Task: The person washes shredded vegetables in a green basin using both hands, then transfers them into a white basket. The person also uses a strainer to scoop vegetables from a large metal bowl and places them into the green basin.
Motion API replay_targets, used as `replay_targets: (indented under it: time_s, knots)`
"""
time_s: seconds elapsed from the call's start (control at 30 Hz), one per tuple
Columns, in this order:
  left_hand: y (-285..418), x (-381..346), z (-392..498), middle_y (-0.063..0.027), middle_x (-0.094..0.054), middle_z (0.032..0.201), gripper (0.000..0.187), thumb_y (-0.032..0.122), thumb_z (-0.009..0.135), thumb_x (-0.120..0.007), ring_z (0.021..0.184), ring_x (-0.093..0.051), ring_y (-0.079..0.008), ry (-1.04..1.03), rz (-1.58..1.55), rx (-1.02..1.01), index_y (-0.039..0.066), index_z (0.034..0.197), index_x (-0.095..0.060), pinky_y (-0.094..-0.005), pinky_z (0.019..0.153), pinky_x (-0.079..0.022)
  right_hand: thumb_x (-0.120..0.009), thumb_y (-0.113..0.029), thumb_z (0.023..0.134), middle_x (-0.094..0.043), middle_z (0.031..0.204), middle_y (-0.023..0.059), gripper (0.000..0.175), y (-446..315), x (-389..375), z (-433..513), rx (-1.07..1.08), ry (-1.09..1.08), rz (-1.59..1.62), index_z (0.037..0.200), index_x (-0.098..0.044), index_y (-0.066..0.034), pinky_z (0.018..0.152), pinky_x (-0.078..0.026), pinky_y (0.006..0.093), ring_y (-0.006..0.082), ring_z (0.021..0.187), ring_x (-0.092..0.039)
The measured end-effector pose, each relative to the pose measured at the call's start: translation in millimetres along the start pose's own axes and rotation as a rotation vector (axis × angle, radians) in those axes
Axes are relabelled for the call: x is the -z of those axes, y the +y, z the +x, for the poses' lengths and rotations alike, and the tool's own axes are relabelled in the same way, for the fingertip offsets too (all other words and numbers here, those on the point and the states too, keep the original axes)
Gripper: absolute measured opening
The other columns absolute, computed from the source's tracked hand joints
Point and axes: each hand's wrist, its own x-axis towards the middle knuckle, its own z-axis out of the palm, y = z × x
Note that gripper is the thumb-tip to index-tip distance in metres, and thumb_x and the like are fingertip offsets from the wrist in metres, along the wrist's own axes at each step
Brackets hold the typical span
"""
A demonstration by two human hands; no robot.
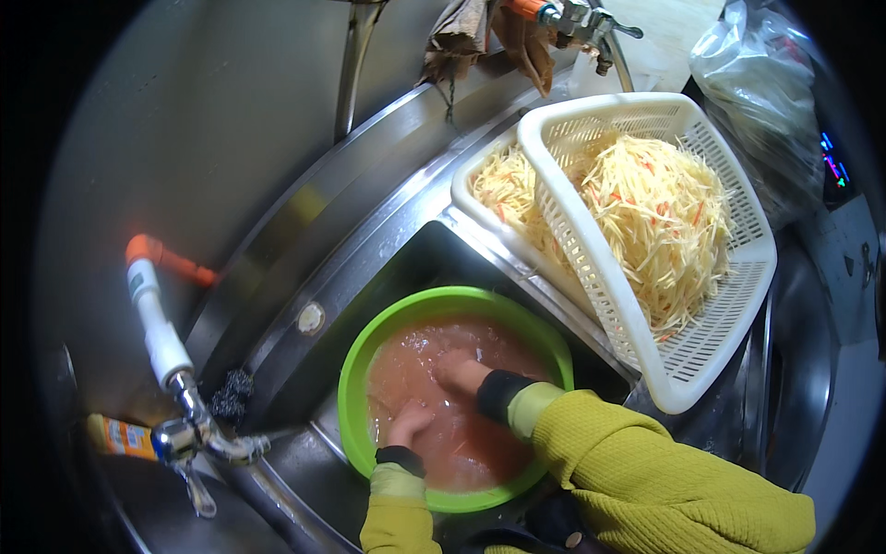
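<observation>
A bright green plastic basin (381, 322) stands in a stainless steel sink, filled with cloudy reddish-brown water (477, 408). Both my hands reach into this water, and the fingers are mostly under the surface. My left hand (411, 420) dips in at the near left part of the basin. Farther in, near the middle, is my right hand (458, 367). The murky water hides whatever lies below it, so I cannot see if either hand holds anything. My yellow-green sleeves are pushed back from the wrists, above dark cuffs.
White plastic baskets (588, 228) with pale shredded vegetable (657, 221) and orange-red shreds overlap at the right. A metal faucet (201, 429) juts in at the left, beside a steel wool scourer (232, 396). Behind are another tap (588, 28), brown cloths (464, 34) and a plastic bag (761, 90).
</observation>
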Motion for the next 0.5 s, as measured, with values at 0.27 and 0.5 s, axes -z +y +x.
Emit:
replay_targets:
  time_s: [0.27,0.5]
  knots:
    - [24.5,-40.9,-55.1,-0.016,-0.059,0.115,0.045,0.027,0.084,-0.052,0.108,-0.055,-0.0289,0.077,-0.664,0.031,0.002,0.12,-0.054,-0.0375,0.093,-0.042,-0.058,-0.02,0.077,-0.066,0.089,0.0149,0.019,51.4,-77.3,-45.5,-0.076,0.158,0.533,0.086,-0.069,-0.0061,0.075,-0.049,0.035,0.0301,0.084,-0.062]
    - [42.2,-67.6,-108.7,-0.0075,-0.05,0.128,0.048,0.023,0.087,-0.054,0.115,-0.048,-0.0189,0.093,-1.275,0.119,0.002,0.13,-0.044,-0.0333,0.097,-0.038,-0.061,-0.015,0.073,-0.064,0.083,0.0048,0.025,65.7,-127.0,-69.7,-0.547,0.135,1.659,0.092,-0.065,0.001,0.074,-0.045,0.0283,0.0189,0.082,-0.058]
